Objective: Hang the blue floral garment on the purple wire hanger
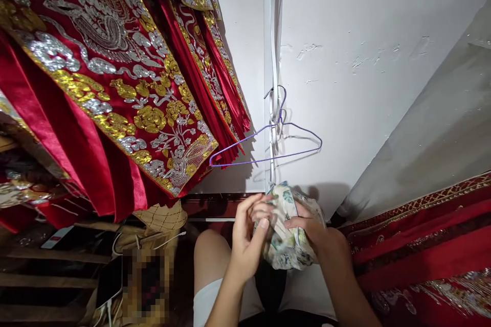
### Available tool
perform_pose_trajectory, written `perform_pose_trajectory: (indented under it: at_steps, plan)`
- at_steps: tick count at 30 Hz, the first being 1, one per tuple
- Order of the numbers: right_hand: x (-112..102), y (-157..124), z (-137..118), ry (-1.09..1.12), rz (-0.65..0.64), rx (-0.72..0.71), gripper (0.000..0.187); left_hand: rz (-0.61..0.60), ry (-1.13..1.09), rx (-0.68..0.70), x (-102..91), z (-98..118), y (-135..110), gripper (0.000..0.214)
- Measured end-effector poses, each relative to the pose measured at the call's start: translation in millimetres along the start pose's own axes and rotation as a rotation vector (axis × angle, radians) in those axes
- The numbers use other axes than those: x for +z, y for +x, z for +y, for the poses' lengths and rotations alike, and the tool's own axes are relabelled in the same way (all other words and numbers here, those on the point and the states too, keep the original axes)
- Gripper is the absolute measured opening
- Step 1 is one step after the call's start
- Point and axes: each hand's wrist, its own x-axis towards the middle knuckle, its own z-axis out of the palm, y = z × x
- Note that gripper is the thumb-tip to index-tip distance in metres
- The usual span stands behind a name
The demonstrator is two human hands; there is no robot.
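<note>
A bunched piece of thin printed cloth (pixel 286 253), pale with green, blue and yellow patterns, is held above my lap. My right hand (pixel 307 222) grips it from the right, thumb laid across a fold. At its left side is my left hand (pixel 249 235), with fingers curled and slightly blurred; whether they pinch the cloth or only touch it I cannot tell. Just beyond the cloth, a purple wire hanger (pixel 266 160) with nothing on it hangs by its hook from a white strap (pixel 273 51) on the wall.
Red garments with gold and silver embroidery (pixel 153 112) hang at the left. More red embroidered fabric (pixel 422 245) lies at the lower right. A phone (pixel 110 281) with a white cable rests on slatted wood at the lower left. A white wall (pixel 345 92) stands ahead.
</note>
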Motion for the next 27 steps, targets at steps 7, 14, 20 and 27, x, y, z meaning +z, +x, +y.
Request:
perform_pose_trajectory:
  at_steps: [7, 14, 20, 27]
  plan:
    - [-14.9, 25.9, -78.4, -0.497, -0.359, -0.114, 0.017, -0.627, 0.467, -0.161, -41.2, -1.7, 38.0, 0.032]
    - [-37.4, 97.4, -76.2, -0.521, 0.177, -0.378, 0.054, -0.521, 0.819, -0.105, -83.3, 25.7, 43.7, 0.034]
    - [-74.5, 130.0, -46.7, -0.621, 0.164, -0.318, 0.025, -0.549, 1.006, -0.088, -105.0, 46.6, 59.2, 0.039]
    - [-91.6, 101.7, -33.2, -0.601, 0.208, -0.383, 0.072, -0.408, 0.761, -0.050, -117.6, 29.0, 70.8, 0.024]
